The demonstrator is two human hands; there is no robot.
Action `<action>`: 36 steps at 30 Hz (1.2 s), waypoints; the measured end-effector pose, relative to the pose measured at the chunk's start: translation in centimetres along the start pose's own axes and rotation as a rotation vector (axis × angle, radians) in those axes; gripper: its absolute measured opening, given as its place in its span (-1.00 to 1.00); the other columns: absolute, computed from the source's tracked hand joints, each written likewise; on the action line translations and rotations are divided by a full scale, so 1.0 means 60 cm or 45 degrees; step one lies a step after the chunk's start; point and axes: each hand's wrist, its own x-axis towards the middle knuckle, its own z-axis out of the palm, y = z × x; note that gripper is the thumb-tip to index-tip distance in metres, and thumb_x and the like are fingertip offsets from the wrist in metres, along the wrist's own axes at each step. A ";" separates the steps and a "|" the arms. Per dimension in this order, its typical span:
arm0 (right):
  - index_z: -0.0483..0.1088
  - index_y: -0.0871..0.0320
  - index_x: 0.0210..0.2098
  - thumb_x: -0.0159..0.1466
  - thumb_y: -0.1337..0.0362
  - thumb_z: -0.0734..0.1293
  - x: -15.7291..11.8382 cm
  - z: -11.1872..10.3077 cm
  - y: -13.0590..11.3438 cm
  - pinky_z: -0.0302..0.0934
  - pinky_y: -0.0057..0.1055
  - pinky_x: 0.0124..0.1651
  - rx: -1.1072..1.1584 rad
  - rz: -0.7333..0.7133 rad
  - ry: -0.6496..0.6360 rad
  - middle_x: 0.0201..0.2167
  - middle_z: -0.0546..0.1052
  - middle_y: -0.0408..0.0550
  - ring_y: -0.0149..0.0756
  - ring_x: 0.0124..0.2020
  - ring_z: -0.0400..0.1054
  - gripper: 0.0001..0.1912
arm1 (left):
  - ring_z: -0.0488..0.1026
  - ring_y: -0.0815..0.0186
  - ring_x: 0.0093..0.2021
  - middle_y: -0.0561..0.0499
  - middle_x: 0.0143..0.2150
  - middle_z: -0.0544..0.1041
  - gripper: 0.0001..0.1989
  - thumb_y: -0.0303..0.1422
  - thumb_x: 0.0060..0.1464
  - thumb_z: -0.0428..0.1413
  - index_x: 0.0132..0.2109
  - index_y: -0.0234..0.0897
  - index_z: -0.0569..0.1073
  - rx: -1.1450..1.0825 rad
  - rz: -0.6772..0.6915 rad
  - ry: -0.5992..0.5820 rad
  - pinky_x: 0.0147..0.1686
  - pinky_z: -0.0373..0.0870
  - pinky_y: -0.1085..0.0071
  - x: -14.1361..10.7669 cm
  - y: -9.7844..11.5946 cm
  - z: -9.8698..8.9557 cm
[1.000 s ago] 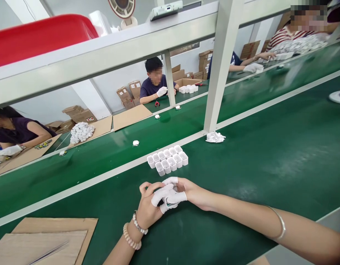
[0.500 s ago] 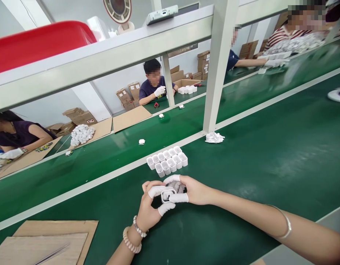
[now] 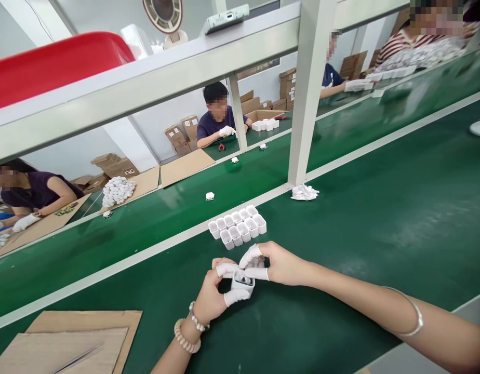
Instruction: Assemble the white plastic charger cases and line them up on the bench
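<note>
The left hand (image 3: pixel 212 295) clamps a case (image 3: pixel 243 286) above the counter (image 3: pixel 321 317), open mouth up, longer left to right; the right hand (image 3: pixel 282 264) reaches its far rim, though whether it grips anything I cannot tell.

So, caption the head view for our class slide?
Left hand holds a rounded white plastic box at a green table, right hand at its rim.

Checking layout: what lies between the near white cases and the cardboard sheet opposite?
In the head view, a pale strip, then the green belt bearing a white-topped part, lie between the white cases and the cardboard sheet.
</note>
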 end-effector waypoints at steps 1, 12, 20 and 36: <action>0.53 0.22 -0.24 0.15 0.19 0.39 -0.001 0.002 -0.001 0.25 -0.45 -0.35 -0.001 -0.006 -0.008 -0.39 0.55 -0.05 -0.37 -0.44 0.36 -0.76 | 0.38 0.19 -0.16 -0.09 -0.20 0.46 -0.65 -0.16 -0.09 0.31 -0.19 -0.26 0.51 -0.106 -0.040 -0.036 -0.13 0.35 0.25 0.000 -0.001 0.000; 0.48 0.15 -0.13 0.26 0.16 0.30 -0.008 0.017 -0.007 0.20 -0.47 -0.39 -0.063 -0.050 -0.089 -0.43 0.51 -0.11 -0.39 -0.47 0.32 -0.74 | 0.43 0.23 -0.29 -0.04 -0.34 0.45 -0.55 0.01 -0.14 0.28 -0.30 -0.32 0.51 -0.431 -0.288 -0.275 -0.17 0.40 0.25 0.006 0.018 0.000; 0.53 0.13 -0.16 0.26 0.19 0.34 -0.010 0.012 0.007 0.20 -0.43 -0.28 -0.442 -0.265 -0.068 -0.38 0.51 -0.07 -0.34 -0.39 0.34 -0.78 | 0.51 0.13 -0.26 -0.12 -0.28 0.54 -0.50 0.00 -0.22 0.32 -0.27 -0.32 0.51 -0.565 -0.394 -0.429 -0.23 0.45 0.23 0.000 0.018 -0.002; 0.47 0.14 -0.12 0.38 0.09 0.15 -0.005 0.010 0.004 0.19 -0.37 -0.28 -0.515 -0.127 0.077 -0.33 0.54 -0.03 -0.25 -0.35 0.38 -0.65 | 0.41 0.18 -0.18 -0.07 -0.23 0.47 -0.65 -0.15 -0.11 0.32 -0.21 -0.24 0.50 0.221 0.041 0.190 -0.16 0.36 0.22 0.009 0.012 0.007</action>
